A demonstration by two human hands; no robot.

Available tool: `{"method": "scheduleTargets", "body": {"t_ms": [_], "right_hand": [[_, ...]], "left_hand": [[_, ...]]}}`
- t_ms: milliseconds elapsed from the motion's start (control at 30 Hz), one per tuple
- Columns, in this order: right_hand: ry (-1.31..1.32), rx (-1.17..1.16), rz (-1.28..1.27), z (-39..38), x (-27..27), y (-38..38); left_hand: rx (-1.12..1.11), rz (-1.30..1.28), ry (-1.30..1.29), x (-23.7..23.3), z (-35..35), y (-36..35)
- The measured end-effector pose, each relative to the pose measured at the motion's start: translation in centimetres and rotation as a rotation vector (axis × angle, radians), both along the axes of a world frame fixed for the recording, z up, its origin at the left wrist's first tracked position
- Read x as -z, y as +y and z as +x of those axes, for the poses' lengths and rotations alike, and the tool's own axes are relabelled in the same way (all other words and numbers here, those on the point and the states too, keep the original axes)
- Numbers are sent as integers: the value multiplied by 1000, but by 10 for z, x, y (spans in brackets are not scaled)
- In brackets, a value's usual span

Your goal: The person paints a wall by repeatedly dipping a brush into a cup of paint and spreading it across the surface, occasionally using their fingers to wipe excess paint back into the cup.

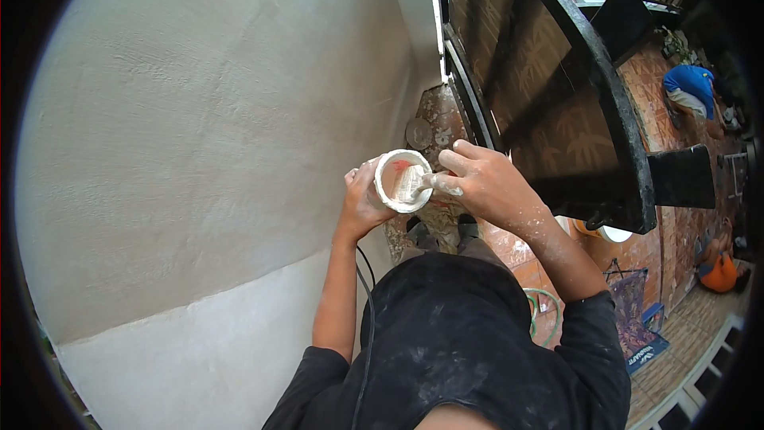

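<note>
My left hand (363, 201) is wrapped around the side of a small white tub (380, 174), held upright in front of my chest with its mouth facing me. A paintbrush (410, 184) coated in whitish paint dips into the tub. Its handle is pinched in my right hand (495, 188), whose fingers and forearm carry white spatters. Reddish marks show on the tub's inner wall. The amount of paint at the bottom is hidden by the brush.
A grey plastered wall (215, 135) with a paler lower band rises at left. A dark metal gate panel (549, 87) stands at right. Beyond are a white bucket (616, 234), a green hose (555, 312), a purple folded cloth (634, 302) and a crouching person (691, 89) in blue.
</note>
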State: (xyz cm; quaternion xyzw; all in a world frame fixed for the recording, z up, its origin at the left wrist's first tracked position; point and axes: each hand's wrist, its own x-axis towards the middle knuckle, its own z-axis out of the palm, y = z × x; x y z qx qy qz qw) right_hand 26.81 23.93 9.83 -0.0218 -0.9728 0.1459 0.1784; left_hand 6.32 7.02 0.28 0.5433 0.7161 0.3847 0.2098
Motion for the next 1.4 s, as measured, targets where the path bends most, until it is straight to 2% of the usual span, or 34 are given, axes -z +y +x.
{"method": "scheduleTargets", "body": {"t_ms": [133, 200, 300, 400, 500, 533, 600, 633, 767, 833, 900, 1033, 1067, 1133, 1167, 1233, 1267, 1333, 1367, 1400], "right_hand": [[-9, 37, -31, -1, -1, -10], [36, 27, -38, -12, 18, -17], [76, -13, -38, -14, 17, -11], [-2, 123, -332, 3, 2, -3], [41, 244, -680, 13, 18, 6], [41, 230, -677, 11, 29, 7], [230, 335, -1094, 2, 51, 6], [321, 352, -1215, -6, 57, 5], [366, 485, -1420, -45, 63, 22], [499, 410, -1552, -79, 62, 39], [535, 364, -1664, -118, 43, 55], [688, 239, -1927, -214, 40, 90], [692, 239, -1930, -233, 45, 96], [614, 442, -1746, -265, 67, 103], [613, 442, -1747, -269, 82, 104], [498, 697, -1649, -270, 123, 113], [500, 698, -1651, -271, 148, 122], [424, 887, -1215, -265, 187, 133], [413, 895, -1221, -259, 197, 137], [333, 937, -1008, -252, 194, 138]], "left_hand": [[-59, 23, 21, -4, 1, -10], [-32, 107, 25, -9, 9, -9], [-109, 60, -19, 3, 1, -20], [-192, 86, 5, 5, -5, -33], [-296, 102, -94, 12, -8, -42], [-343, 126, -145, 21, -9, -43], [-392, 144, -262, 21, -7, -38], [-396, 153, -255, 22, -7, -34], [-460, 246, -268, 30, -8, -32], [-469, 248, -286, 27, -9, -33], [-478, 282, -305, 22, -10, -35], [-494, 261, -261, 21, -12, -50], [-510, 245, -280, 20, -12, -55], [-540, 229, -307, 19, -13, -65], [-541, 228, -307, 20, -14, -71], [-599, 224, -324, 23, -15, -83], [-606, 263, -338, 17, -13, -83], [-619, 241, -352, 19, -18, -90], [-629, 221, -367, 20, -18, -96], [-631, 210, -371, 21, -17, -101]]}}
